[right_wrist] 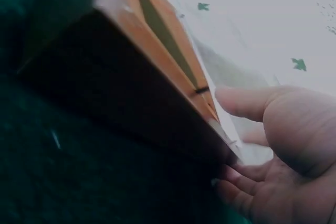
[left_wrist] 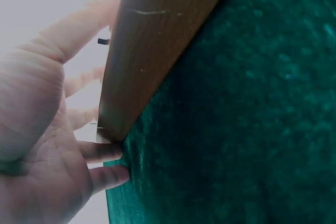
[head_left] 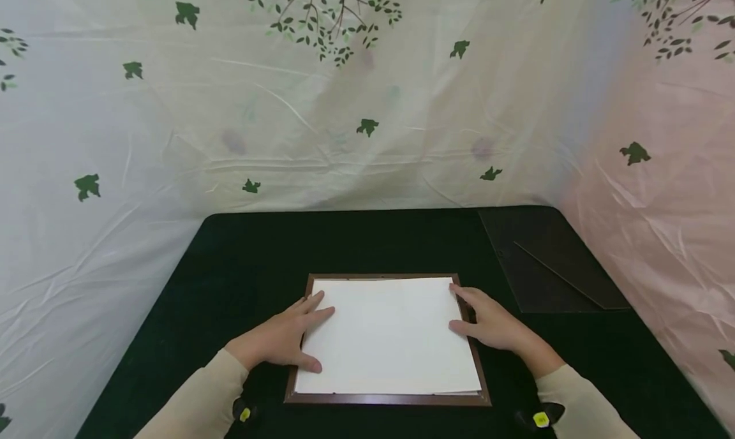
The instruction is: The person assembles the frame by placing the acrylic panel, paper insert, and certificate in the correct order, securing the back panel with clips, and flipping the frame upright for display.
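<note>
A brown wooden picture frame [head_left: 396, 399] lies flat on the dark green table, with white paper [head_left: 390, 337] set inside its rim. Small dark tabs, one of them a bent tab [left_wrist: 103, 41], stick out along the rim's inner side. My left hand [head_left: 287, 334] lies at the left side, fingers spread and fairly straight, the thumb and fingertips over the paper. My right hand [head_left: 488, 318] is at the right side, with its thumb and a finger at the paper's edge. In the right wrist view a gap shows between the rim [right_wrist: 163, 61] and the paper.
A dark flat panel [head_left: 540, 286] with a thin diagonal line lies at the table's back right. Green velvety cloth [head_left: 258, 247] covers the table. White leaf-patterned curtains [head_left: 367, 171] hang behind and on both sides.
</note>
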`<state>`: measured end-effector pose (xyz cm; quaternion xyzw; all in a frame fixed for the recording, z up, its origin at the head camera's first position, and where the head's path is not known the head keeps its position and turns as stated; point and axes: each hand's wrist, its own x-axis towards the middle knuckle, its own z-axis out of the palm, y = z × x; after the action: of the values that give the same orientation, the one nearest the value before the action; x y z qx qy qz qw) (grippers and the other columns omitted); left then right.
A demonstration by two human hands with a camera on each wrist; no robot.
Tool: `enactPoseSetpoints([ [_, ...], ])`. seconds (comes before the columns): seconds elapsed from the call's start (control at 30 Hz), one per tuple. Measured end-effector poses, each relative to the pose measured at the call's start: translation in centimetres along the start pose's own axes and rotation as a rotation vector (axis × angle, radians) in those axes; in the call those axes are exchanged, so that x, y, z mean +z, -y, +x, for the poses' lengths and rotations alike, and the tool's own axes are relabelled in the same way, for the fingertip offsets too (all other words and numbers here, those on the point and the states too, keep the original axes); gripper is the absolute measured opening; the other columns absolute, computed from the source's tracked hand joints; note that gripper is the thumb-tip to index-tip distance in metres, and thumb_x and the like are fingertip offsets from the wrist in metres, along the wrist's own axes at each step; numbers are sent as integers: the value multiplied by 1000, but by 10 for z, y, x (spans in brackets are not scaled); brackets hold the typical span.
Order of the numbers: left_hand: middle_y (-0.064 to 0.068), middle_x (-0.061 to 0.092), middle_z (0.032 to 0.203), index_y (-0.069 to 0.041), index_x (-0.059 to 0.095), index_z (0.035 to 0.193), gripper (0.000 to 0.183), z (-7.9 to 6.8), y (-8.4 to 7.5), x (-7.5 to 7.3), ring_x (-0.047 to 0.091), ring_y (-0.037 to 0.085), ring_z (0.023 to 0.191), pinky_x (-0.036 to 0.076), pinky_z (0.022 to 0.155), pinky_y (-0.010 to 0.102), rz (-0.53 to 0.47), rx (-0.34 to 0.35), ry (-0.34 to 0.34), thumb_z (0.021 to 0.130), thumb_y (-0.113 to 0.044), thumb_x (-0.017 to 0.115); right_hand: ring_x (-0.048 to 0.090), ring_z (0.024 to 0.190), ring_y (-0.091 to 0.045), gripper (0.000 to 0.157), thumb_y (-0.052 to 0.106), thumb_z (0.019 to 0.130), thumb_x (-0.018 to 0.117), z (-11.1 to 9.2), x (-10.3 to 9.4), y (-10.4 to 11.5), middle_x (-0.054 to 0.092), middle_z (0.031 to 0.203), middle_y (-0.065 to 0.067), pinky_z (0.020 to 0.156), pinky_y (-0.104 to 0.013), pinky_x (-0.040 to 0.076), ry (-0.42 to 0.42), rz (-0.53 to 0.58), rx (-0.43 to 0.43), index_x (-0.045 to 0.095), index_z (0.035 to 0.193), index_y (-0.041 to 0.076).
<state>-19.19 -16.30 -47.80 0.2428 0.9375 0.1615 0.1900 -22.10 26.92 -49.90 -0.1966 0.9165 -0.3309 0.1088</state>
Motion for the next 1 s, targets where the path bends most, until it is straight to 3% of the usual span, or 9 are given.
enactPoseSetpoints([
  [0.17,3,4,162,-30,31,151,104,-2,1,0,12,39,144,30,105,60,-18,14,-10,64,-71,71,40,126,-44,89,48,90,63,5,3,5,30,145,-29,98,-62,37,-30,-38,64,19,153,3],
  [0.43,3,4,162,-32,31,151,103,-2,1,1,11,39,144,31,104,61,-34,12,-11,65,-71,71,47,117,-41,83,44,86,69,8,3,8,34,139,-29,91,-58,44,-26,-39,86,32,149,4],
  [0.73,4,4,162,-31,32,151,101,-5,1,3,14,36,144,31,105,59,-36,2,-29,67,-73,68,46,121,-41,60,33,89,69,0,6,10,38,143,-25,93,-58,44,-49,-53,87,48,142,11],
  [1.0,9,21,158,-23,45,145,89,0,-11,2,21,38,142,30,105,59,-58,-20,-110,70,-63,75,40,131,-43,59,29,89,70,3,8,13,38,147,-24,96,-55,43,-76,-21,135,50,141,10],
])
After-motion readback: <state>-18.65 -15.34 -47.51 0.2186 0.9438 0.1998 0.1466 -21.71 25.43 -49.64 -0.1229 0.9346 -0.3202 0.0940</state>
